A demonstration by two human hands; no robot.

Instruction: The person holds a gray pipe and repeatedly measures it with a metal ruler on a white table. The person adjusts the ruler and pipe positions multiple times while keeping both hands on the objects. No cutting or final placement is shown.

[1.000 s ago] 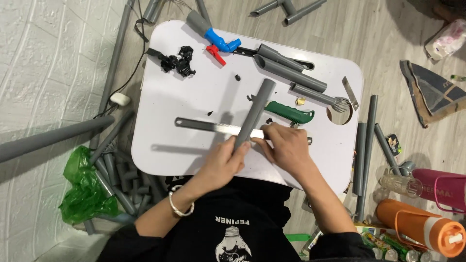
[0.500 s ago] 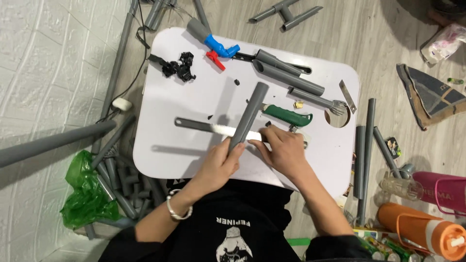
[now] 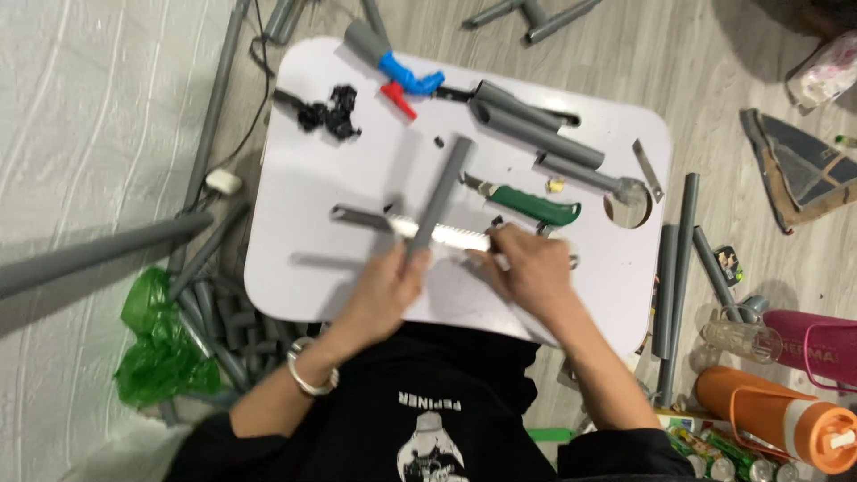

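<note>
The left hand (image 3: 386, 284) is wrapped around the bottom end of a grey pipe (image 3: 442, 198). The pipe lies slanted on the white table (image 3: 295, 241), across a saw blade (image 3: 420, 232). The right hand (image 3: 527, 268) is closed on the saw's handle end. Just past it lies a green-handled knife (image 3: 531, 203). More grey pipes (image 3: 536, 134) sit further back, and a blue fitting (image 3: 406, 76) too.

1 head-worn view, looking straight down, fairly close over the white table (image 3: 357, 134) (floor around its edges)
</note>
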